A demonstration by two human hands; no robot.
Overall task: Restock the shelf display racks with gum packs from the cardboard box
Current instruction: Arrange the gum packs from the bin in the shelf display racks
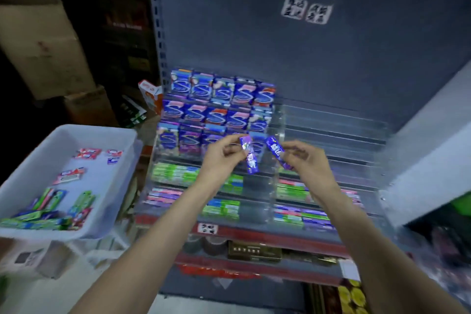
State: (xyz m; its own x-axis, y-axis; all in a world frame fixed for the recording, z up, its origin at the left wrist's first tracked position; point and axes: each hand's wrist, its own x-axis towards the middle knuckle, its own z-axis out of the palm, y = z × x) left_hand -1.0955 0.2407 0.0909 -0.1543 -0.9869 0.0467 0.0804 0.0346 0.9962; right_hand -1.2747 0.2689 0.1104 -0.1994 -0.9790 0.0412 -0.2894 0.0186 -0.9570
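Note:
My left hand (224, 154) pinches a purple gum stick pack (250, 158) by its upper end, the pack hanging down. My right hand (300, 158) pinches a second purple gum pack (276, 151), tilted. Both are held in front of the clear acrylic display rack (277, 120) on the shelf. The rack's left upper tiers hold blue boxed gum (221, 107). Its lower tiers hold green and purple stick packs (175, 173). The right upper tiers (331, 130) look bare.
A white plastic tub (107, 135) stands at left with several loose gum packs (53, 211) in it. Cardboard boxes (38, 43) are stacked at the far left. A red-edged shelf (267, 234) below carries dark boxes. A grey back panel (305, 58) rises behind the rack.

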